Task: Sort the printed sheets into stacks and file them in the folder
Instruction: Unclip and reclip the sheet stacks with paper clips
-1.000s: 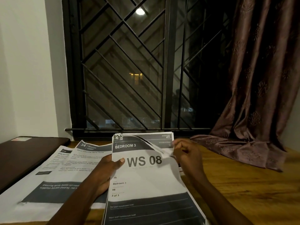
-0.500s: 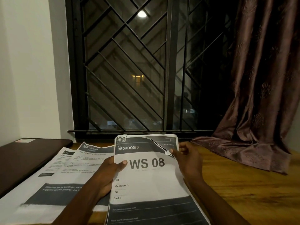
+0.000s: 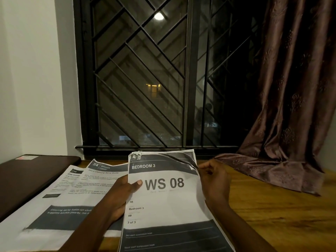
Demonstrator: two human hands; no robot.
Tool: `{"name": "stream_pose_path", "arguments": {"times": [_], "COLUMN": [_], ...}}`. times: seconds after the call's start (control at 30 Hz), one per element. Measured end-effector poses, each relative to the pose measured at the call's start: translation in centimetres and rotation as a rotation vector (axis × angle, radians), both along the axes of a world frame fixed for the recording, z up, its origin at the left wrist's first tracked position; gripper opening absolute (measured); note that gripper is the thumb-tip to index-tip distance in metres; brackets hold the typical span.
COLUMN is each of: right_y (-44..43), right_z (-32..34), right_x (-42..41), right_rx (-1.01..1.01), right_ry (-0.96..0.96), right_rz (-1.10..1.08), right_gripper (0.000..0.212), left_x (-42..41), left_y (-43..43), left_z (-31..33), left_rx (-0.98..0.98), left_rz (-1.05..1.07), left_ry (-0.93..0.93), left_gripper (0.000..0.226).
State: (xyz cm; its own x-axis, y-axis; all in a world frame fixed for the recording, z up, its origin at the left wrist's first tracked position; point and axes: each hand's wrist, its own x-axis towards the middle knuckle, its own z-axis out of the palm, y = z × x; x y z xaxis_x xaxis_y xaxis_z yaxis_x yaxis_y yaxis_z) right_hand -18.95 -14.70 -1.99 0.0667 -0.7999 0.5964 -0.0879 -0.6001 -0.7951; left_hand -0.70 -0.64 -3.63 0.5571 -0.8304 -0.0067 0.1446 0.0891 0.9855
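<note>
Firstly, far left on the table [image 3: 272, 215]: dark flat cover [image 3: 27, 177], probably the folder, shut and untouched. Just right of it, laid-out sheets [image 3: 60, 206], overlapping, the right-hand one headed Kitchen. Next, left hand [image 3: 120, 195] clamped on the left edge of the held stack [image 3: 163, 202], thumb across the front page marked Bedroom 3, WS 08. Then right hand [image 3: 212, 180] pinching that page's right edge, beside a far corner curled up off the sheet beneath. To peel well: pin the rest of the stack under the left thumb, lift one sheet only, draw it rightwards without tugging, minding the creased corner, apt to tear. Read the heading before placing; probably begin a separate Bedroom pile on bare wood to the right, well apart from the Kitchen pages
</note>
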Motion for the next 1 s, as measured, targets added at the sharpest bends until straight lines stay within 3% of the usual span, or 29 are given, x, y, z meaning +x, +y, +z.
{"name": "stream_pose_path", "arguments": {"times": [0.13, 0.2, 0.3, 0.4, 0.43, 0.57, 0.63, 0.7, 0.8, 1.0], "right_y": [-0.6, -0.7, -0.2, 0.4, 0.3, -1.0, -1.5, -1.9, -2.0, -1.5], "right_z": [-0.4, -0.4, 0.0, 0.5, 0.5, -0.6, -0.9, -1.3, -1.6, -0.8], "right_x": [-0.1, -0.3, -0.7, -0.9, -0.8, 0.7, 0.9, 0.9, 1.0, 1.0], "right_rx": [-0.076, -0.042, 0.065, 0.352, 0.404, 0.381, 0.260, 0.157, 0.119, 0.206], "right_ry": [0.065, 0.028, -0.030, -0.079, -0.032, 0.071, 0.071, 0.073, 0.075, -0.017], "right_rz": [-0.022, 0.079, 0.277, 0.603, 0.605, 0.241, 0.117, 0.086, 0.080, 0.057], "right_gripper": [0.027, 0.026, 0.026, 0.012, 0.011, 0.040, 0.028, 0.015, 0.013, 0.036], "left_x": [-0.1, -0.1, -0.2, -0.3, -0.3, -0.5, -0.6, -0.7, -0.6, -0.7], "left_y": [0.1, 0.1, 0.2, 0.1, 0.2, 0.3, 0.3, 0.3, 0.3, 0.5], "left_z": [0.1, 0.1, 0.1, 0.2, 0.1, 0.3, 0.4, 0.4, 0.4, 0.4], "left_rx": [0.010, 0.008, 0.006, -0.019, -0.024, -0.018, -0.011, -0.008, -0.007, -0.007], "left_rz": [0.007, -0.004, 0.008, 0.028, 0.032, 0.016, 0.018, 0.017, 0.011, -0.003], "left_ry": [-0.001, -0.005, -0.019, -0.014, -0.013, -0.017, -0.029, -0.034, -0.035, -0.032], "left_gripper": [0.025, 0.025, 0.023, 0.022, 0.022, 0.021, 0.020, 0.020, 0.021, 0.022]}}
